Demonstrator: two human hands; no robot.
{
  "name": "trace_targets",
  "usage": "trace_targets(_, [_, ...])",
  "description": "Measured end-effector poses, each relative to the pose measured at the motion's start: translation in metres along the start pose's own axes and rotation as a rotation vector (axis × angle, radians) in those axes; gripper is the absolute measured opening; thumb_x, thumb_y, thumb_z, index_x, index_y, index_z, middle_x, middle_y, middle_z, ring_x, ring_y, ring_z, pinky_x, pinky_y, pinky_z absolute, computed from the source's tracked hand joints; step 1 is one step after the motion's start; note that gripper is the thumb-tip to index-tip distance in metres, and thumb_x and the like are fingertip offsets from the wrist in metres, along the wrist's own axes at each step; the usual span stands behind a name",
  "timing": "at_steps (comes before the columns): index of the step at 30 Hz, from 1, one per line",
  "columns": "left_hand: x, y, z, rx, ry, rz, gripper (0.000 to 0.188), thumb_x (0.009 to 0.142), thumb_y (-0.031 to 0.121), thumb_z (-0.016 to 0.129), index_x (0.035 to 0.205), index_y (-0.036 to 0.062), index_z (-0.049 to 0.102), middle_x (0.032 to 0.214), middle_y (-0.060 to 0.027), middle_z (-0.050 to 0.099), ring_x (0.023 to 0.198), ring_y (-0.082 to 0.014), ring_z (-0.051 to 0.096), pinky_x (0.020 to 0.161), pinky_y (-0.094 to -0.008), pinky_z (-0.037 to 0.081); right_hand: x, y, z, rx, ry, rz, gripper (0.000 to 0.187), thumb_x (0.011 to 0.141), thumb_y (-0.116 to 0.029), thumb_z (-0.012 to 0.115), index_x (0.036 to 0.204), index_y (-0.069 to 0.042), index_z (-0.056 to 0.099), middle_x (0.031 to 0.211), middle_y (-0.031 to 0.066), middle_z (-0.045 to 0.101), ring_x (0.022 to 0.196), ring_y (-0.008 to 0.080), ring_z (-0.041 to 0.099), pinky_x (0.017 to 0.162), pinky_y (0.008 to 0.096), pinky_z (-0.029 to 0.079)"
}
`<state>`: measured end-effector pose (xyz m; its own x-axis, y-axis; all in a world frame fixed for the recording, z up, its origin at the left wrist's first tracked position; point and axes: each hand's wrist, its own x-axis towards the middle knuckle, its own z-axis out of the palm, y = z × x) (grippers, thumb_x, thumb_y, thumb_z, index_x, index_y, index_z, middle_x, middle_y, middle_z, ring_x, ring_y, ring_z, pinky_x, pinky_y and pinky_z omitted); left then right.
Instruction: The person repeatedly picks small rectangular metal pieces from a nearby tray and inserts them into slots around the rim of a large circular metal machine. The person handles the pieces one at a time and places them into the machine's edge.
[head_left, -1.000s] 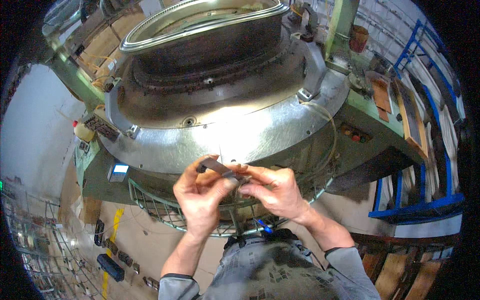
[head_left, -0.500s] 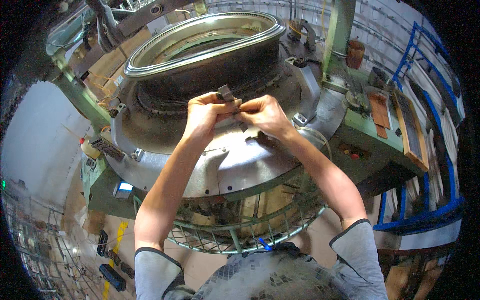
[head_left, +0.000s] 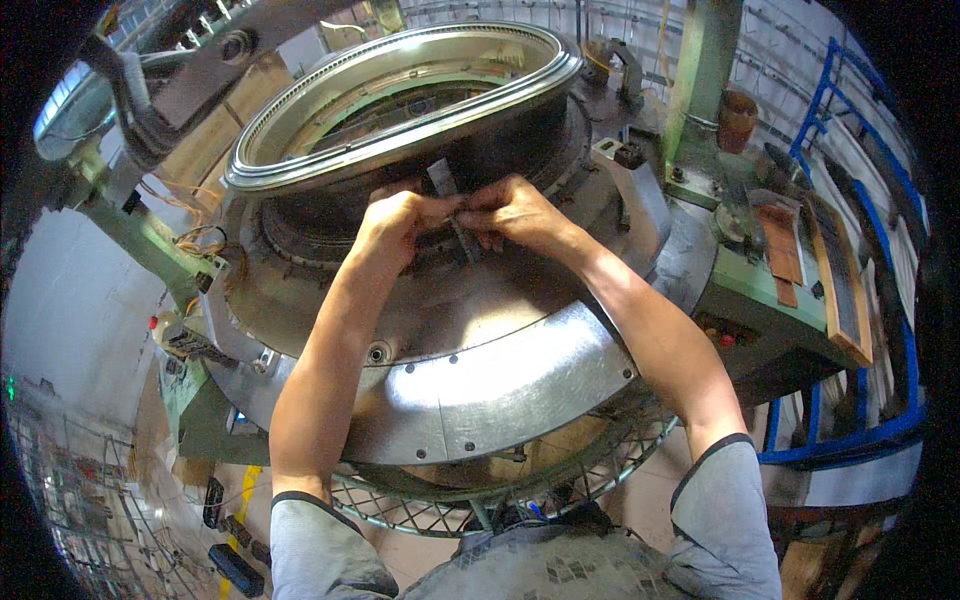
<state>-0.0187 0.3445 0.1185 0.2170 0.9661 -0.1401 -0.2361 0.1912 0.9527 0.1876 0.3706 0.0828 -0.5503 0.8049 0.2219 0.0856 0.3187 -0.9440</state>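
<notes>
My left hand (head_left: 393,222) and my right hand (head_left: 522,217) meet in front of a big round machine. Between their pinched fingers is a thin, flat grey metal strip (head_left: 441,177), tilted, its upper end rising above my left fingers and its lower part hanging below them. Fingertips hide its middle. Just beyond the strip stands the dark outer wall of a large ring with a shiny metal rim (head_left: 415,143). Under my hands lies the machine's round metal bed, with a bright curved plate (head_left: 510,372) along its near edge.
Green posts (head_left: 703,85) rise on both sides of the machine. On the right side table lie reddish-brown pieces (head_left: 779,243) and a wood-framed panel (head_left: 838,275). A blue rack (head_left: 850,455) stands farther right. Below the bed runs a green wire guard (head_left: 640,450).
My view has come closer over the machine. Both hands, still pinching the strip, have moved forward over the bed to beside the ring's wall.
</notes>
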Motion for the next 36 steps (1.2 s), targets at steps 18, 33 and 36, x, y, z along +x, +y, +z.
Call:
trace_targets(18, [-0.021,-0.008,0.019,1.063,0.264,1.161,0.013,0.080,-0.005,0.074,0.092,-0.0005,0.072,0.086,-0.0138,0.073,0.076,-0.0257,0.072,0.070,-0.0300,0.057,-0.007,0.030,0.005,-0.241,0.475,-0.155,0.025,0.088,-0.022,0.071,0.097,0.000,0.077,0.086,0.0193,0.076,0.074,0.0173,0.069,0.068,0.0360,0.053])
trace_targets(33, [-0.013,-0.036,0.016,1.608,0.284,1.043,0.024,0.069,-0.009,0.064,0.090,0.0018,0.069,0.136,-0.0172,0.062,0.086,-0.0361,0.073,0.073,-0.0409,0.063,-0.002,0.039,0.006,-0.326,0.507,-0.237,0.019,0.093,-0.017,0.074,0.097,0.002,0.076,0.079,0.0048,0.074,0.072,0.0065,0.058,0.064,0.0274,0.049])
trace_targets(36, [-0.013,-0.037,0.019,1.567,0.296,1.025,0.031,0.062,-0.014,0.062,0.089,-0.0001,0.070,0.140,-0.0166,0.059,0.087,-0.0387,0.072,0.074,-0.0418,0.063,-0.003,0.038,0.006,-0.316,0.498,-0.234,0.020,0.093,-0.017,0.074,0.097,0.002,0.076,0.080,0.0046,0.074,0.073,0.0065,0.058,0.064,0.0274,0.049])
